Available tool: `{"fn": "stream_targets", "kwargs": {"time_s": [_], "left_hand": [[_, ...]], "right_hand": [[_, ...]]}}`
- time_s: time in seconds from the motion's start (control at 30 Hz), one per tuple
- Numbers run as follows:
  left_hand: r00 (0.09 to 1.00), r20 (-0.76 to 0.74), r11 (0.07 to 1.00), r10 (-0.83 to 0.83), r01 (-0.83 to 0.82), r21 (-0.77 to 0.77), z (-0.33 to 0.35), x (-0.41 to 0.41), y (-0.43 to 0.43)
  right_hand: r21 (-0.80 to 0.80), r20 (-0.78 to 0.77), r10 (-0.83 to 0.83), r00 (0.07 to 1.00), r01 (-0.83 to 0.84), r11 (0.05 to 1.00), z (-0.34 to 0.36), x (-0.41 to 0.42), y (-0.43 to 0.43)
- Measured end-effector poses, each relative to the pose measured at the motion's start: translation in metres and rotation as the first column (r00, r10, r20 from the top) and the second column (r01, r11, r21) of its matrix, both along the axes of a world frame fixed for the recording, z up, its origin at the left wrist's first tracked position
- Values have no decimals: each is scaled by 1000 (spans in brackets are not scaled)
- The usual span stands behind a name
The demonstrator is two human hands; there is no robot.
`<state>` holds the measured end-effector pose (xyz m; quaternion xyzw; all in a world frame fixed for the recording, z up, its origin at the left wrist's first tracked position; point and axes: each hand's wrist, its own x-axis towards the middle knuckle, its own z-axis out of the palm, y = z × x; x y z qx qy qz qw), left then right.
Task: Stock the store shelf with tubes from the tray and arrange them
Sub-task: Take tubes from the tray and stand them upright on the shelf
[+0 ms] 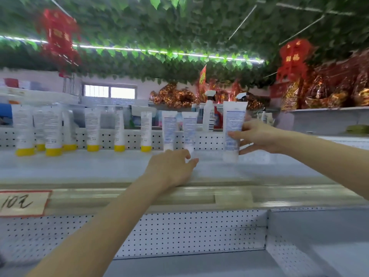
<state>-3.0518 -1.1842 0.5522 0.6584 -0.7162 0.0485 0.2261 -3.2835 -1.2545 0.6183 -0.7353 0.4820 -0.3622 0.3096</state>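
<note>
A row of white tubes stands cap-down on the white shelf (79,166). Several at the left have yellow caps (53,128); two with white caps and blue print (169,127) stand near the middle. My right hand (257,135) grips a third white-capped tube (232,128) upright, its cap just above the shelf, right of those two. My left hand (172,166) reaches over the shelf's front, fingers loosely curled near the cap of the second blue-print tube (189,126); I cannot tell whether they touch it. The tray is out of view.
A perforated back panel (129,139) runs behind the tubes. A spray bottle (209,114) stands behind it. A handwritten price tag (23,203) sits on the shelf's front rail. A lower shelf (199,264) lies below. Red decorations and foil bags (329,90) fill the right.
</note>
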Motion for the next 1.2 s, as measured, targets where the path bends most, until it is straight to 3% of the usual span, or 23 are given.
{"fn": "stream_targets", "kwargs": {"time_s": [0.23, 0.43, 0.63, 1.2], "left_hand": [[998, -62, 990, 20, -11, 142, 0, 3, -4], [994, -93, 993, 65, -55, 106, -1, 0, 1], [996, 7, 994, 92, -92, -56, -3, -6, 8], [995, -44, 995, 84, -86, -50, -4, -5, 2]], "right_hand": [[65, -80, 88, 993, -83, 994, -5, 8, -69], [75, 11, 68, 998, -69, 995, -12, 25, -120], [77, 46, 4, 999, -7, 997, -18, 21, -166], [140, 97, 43, 994, -56, 989, -20, 31, -194]]}}
